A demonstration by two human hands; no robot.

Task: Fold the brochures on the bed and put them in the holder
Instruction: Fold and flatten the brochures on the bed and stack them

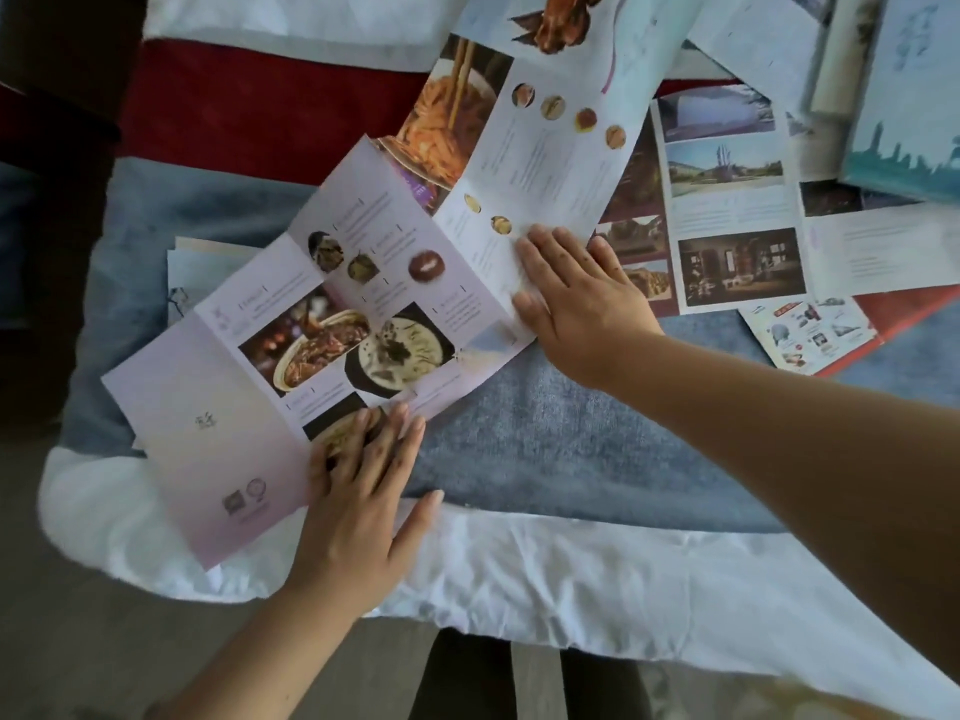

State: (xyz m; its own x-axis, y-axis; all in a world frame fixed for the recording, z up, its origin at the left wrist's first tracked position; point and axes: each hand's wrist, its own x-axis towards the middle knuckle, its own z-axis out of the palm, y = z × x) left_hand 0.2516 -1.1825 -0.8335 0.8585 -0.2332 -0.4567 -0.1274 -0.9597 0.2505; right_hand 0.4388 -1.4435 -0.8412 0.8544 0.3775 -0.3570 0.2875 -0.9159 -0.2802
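- The left hand's fingers (387,433) lie straight and close together, flat on the near edge of the food brochure (291,330). They grip nothing, and the thumb is splayed off the paper onto the bedcover.
- The right hand's fingers (545,241) are also straight and together, pressed flat on the brochure's white panel near its right-hand edge. Nothing is pinched or curled round.
- The left hand (358,491) and the right hand (582,298) sit well apart on the same sheet. Judging by this, the two flat palms pin it down and smooth it so the panels line up before a fold is made.
- The food brochure lies unfolded and slantwise on the bed (545,433), its lilac panels toward the near left. A raised crease runs between the lilac panels and the white panel, which looks like the natural line to fold along.
- More paper (192,272) pokes out from under its left side.
- To the right, other sheets lie spread open and not yet folded. They are a scenery brochure (727,200), a small leaflet (808,330) and a teal booklet (904,96).
- The holder is not in view, so most of the task seems to remain.
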